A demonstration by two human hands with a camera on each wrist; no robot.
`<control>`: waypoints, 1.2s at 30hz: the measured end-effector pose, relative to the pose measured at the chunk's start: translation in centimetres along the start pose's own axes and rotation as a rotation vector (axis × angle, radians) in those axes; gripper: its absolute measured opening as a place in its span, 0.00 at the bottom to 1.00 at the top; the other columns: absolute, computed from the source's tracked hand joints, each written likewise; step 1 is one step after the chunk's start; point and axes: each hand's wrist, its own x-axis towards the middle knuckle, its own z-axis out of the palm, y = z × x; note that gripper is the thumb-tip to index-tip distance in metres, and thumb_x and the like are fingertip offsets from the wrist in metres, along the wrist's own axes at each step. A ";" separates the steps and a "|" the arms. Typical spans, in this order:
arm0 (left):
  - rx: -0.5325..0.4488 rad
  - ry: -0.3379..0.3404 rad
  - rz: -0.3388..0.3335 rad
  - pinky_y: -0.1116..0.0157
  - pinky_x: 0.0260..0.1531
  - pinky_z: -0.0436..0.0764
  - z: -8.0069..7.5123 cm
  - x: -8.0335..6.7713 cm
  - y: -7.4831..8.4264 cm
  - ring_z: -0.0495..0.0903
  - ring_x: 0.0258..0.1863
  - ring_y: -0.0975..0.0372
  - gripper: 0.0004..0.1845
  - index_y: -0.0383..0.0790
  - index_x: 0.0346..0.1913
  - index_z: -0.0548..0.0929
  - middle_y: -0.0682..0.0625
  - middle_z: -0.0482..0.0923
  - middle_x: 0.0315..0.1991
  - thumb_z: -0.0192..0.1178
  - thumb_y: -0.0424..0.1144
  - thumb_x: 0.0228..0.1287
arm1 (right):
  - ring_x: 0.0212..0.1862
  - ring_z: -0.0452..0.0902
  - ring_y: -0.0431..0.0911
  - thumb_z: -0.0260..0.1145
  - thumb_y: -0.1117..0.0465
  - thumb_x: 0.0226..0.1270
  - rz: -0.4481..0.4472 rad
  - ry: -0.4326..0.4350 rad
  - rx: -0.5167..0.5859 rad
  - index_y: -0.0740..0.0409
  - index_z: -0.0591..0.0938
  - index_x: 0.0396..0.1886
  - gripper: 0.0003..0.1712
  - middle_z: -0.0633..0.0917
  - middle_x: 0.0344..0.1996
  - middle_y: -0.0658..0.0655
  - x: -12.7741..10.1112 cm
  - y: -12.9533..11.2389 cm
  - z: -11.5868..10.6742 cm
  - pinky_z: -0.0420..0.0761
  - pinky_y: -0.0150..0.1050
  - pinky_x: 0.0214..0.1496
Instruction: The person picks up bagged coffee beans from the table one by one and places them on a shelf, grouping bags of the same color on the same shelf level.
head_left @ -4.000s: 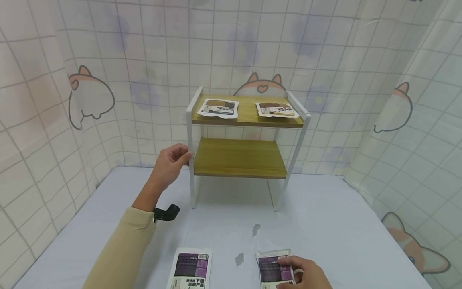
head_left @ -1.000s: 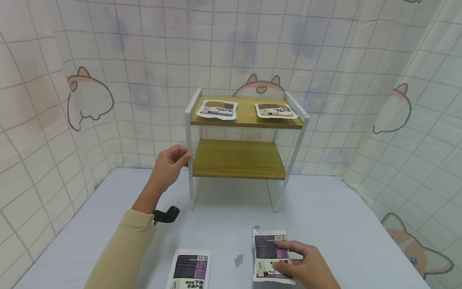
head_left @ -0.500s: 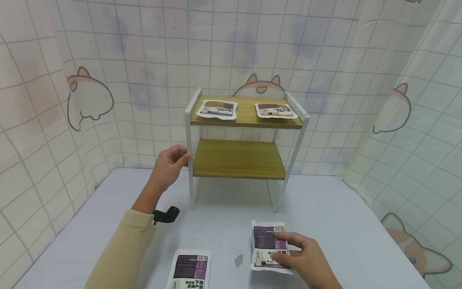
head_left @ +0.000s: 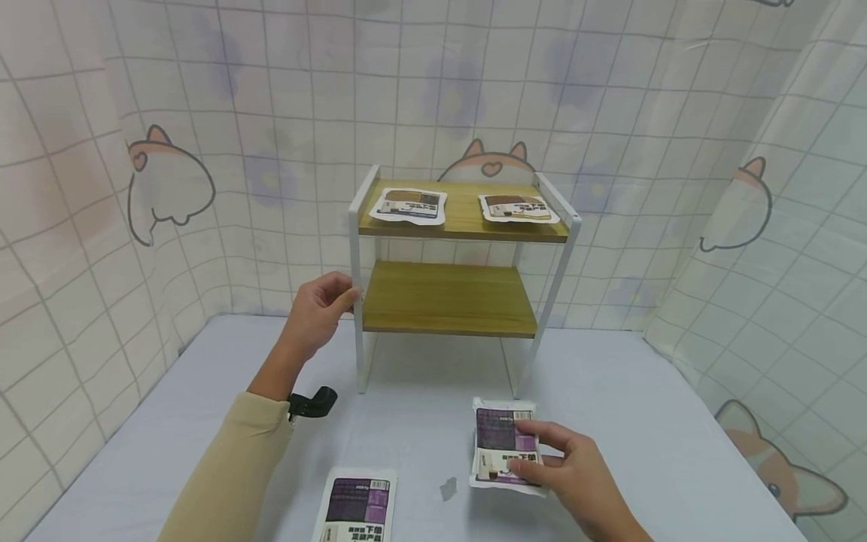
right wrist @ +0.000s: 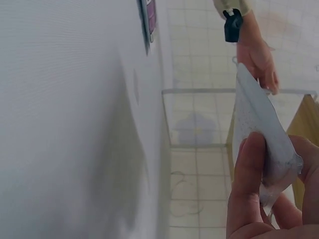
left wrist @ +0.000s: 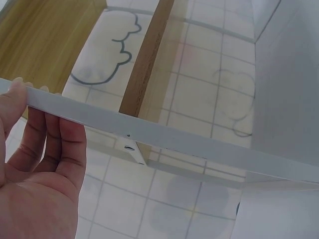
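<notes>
My left hand (head_left: 321, 307) grips the left front post of a two-tier shelf rack (head_left: 450, 297); the left wrist view shows thumb and fingers around the white post (left wrist: 94, 113). In my right hand (head_left: 572, 467) is a flat food pouch (head_left: 497, 429) with a purple and white label, held by its right edge. The right wrist view shows this pouch (right wrist: 256, 114) edge-on, raised off the table, its pale side visible. A second purple pouch (head_left: 359, 500) lies flat on the table at the front, cut off by the frame's lower edge.
Two more pouches lie on the top board: one with a yellowish label (head_left: 409, 206) at left, one with a brown label (head_left: 518, 208) at right. The lower board (head_left: 447, 297) is bare wood. A grey patch (head_left: 448, 489) marks the white tabletop (head_left: 609, 421). Printed curtains enclose the table.
My right hand has lifted the purple pouch from the table's front and carried it forward, towards the rack. The left hand keeps its hold on the post.
</notes>
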 end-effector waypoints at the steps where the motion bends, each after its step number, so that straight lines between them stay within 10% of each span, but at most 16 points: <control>1: 0.000 0.001 0.001 0.70 0.46 0.82 0.0 0.0 0.0 0.81 0.43 0.57 0.13 0.40 0.48 0.84 0.43 0.84 0.44 0.61 0.46 0.75 | 0.45 0.88 0.51 0.82 0.64 0.53 -0.009 -0.007 0.010 0.61 0.79 0.67 0.39 0.76 0.64 0.68 0.0 -0.1 0.0 0.89 0.40 0.44; 36: 0.008 -0.002 -0.010 0.71 0.45 0.82 0.0 -0.1 0.3 0.81 0.43 0.56 0.12 0.38 0.48 0.84 0.43 0.84 0.43 0.61 0.45 0.75 | 0.47 0.88 0.49 0.80 0.65 0.56 -0.114 0.066 -0.014 0.62 0.80 0.65 0.35 0.82 0.60 0.68 2.9 -3.2 -0.2 0.88 0.37 0.46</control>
